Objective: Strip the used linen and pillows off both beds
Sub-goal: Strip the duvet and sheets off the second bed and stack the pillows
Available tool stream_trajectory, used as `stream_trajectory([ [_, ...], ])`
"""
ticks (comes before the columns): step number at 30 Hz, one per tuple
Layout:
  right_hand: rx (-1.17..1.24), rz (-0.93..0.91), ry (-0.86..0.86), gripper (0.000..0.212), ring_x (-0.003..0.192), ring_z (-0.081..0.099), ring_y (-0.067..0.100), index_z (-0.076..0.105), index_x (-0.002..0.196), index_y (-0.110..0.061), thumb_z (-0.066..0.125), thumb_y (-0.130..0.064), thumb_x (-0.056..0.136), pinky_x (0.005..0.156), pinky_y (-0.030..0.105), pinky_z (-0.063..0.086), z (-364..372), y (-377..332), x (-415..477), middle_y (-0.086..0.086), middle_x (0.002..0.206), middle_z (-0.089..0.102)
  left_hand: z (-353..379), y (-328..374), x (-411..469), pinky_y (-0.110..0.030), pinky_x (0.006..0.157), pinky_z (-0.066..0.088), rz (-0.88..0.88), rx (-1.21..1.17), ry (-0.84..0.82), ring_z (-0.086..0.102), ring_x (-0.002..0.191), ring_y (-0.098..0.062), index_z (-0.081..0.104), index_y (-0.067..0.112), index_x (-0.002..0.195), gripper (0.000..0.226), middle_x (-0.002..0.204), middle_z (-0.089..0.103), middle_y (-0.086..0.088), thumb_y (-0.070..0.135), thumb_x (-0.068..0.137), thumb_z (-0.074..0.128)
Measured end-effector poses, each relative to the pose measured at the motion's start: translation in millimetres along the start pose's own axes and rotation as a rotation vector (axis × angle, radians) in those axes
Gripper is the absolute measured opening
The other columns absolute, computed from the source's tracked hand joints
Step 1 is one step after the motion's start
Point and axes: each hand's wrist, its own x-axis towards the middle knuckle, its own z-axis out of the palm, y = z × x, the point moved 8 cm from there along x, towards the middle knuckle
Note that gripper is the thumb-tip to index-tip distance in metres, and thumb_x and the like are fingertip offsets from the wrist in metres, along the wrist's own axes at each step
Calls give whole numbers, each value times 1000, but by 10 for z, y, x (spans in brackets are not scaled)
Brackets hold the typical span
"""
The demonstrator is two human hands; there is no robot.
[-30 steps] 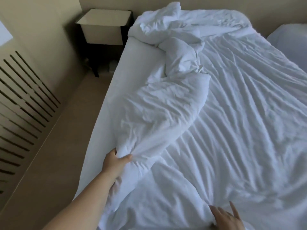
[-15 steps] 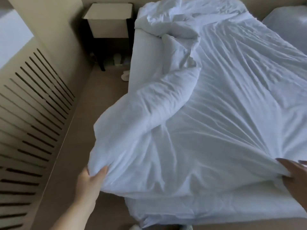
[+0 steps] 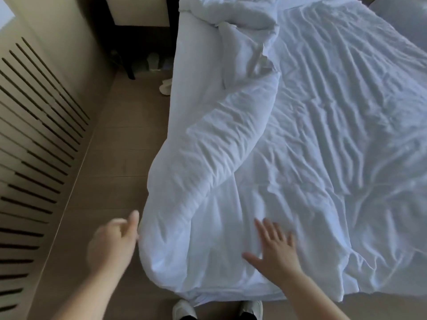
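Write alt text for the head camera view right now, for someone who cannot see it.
A person at the foot of a bed reaches both hands toward a rumpled white duvet: the blurred left hand at its bunched left edge, the right hand spread open on top. A dark nightstand stands beside the bed's head.

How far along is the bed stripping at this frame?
Early. Done: the duvet is folded over and bunched along the bed's left edge, baring wrinkled sheet. In hand: nothing gripped; the left hand sits blurred at the duvet's corner, the right hand lies spread on the linen. Left: all linen remains on this bed, and the second bed looks untouched.
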Motion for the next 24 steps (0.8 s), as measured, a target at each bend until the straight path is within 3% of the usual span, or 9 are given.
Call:
stream_trajectory([
  [1, 19, 75, -21, 105, 144, 8, 27, -1, 148, -22, 13, -78, 60, 114, 49, 8, 113, -58, 66, 6, 156, 8, -17, 96, 163, -31, 59, 31, 41, -46, 56, 53, 76, -31, 54, 0, 61, 47, 76, 54, -9, 31, 95, 42],
  [3, 76, 123, 48, 96, 126, 43, 35, 26, 138, -7, 60, -63, 68, 100, 57, 35, 176, -211, 164, 20, 135, 45, 64, 406, 503, -33, 67, 34, 157, -145, 86, 53, 84, -32, 59, -9, 76, 31, 87, 51, -14, 18, 91, 52],
  [4, 77, 102, 28, 95, 98, 61, 38, 41, 118, -1, 82, -52, 49, 79, 57, 49, 228, -258, 202, 23, 104, 62, 131, 594, 663, -34, 75, 37, 213, -182, 76, 52, 94, -32, 61, -7, 90, 23, 97, 51, -16, 15, 89, 56],
  [6, 152, 97, 165, 76, 55, 63, 33, 53, 85, -5, 92, -27, 24, 47, 46, 51, 302, -223, 365, 14, 62, 61, 296, 1005, 967, -34, 94, 36, 338, -178, 22, 45, 118, -29, 51, 0, 122, 41, 127, 47, -16, 16, 86, 62],
  [9, 77, 65, 377, 13, 46, 58, 29, 54, 69, -10, 58, -11, 57, 38, 35, 45, 157, -183, 376, 8, 54, 55, 606, 1439, 1416, -32, 110, 24, 382, -174, -98, 27, 137, -25, 27, 9, 143, 76, 149, 28, -9, 21, 81, 68],
  [11, 54, 42, 597, 21, 54, 56, 30, 45, 78, -14, 35, -15, 60, 42, 35, 46, 127, -155, 438, 7, 57, 55, 928, 1460, 1623, -34, 113, 25, 307, -204, -231, 27, 138, -26, 17, 11, 147, 92, 151, 27, -10, 22, 75, 74],
  [15, 70, 57, 778, 26, 72, 36, 27, 41, 86, -16, 33, -19, 61, 57, 41, 48, 198, -101, 509, 9, 62, 58, 1401, 1257, 1714, -37, 108, 28, 252, 67, -301, 36, 133, -30, 13, 18, 147, 94, 147, 36, -9, 35, 75, 71],
  [20, 16, 113, 678, 18, 52, 56, 28, 36, 78, -21, 32, -16, 62, 62, 38, 24, 151, -88, 630, 3, 56, 54, 1240, 1214, 1765, -34, 100, 26, 164, 72, -226, 47, 122, -26, 43, 17, 131, 55, 130, 54, -7, 36, 83, 62],
  [24, 22, 114, 503, 24, 45, 56, 26, 55, 65, -19, 32, -14, 61, 57, 37, 42, 130, -138, 669, 1, 52, 53, 1016, 1067, 1632, -34, 97, 32, 132, -37, -190, 53, 114, -31, 56, 10, 117, 41, 119, 61, -13, 35, 84, 62],
])
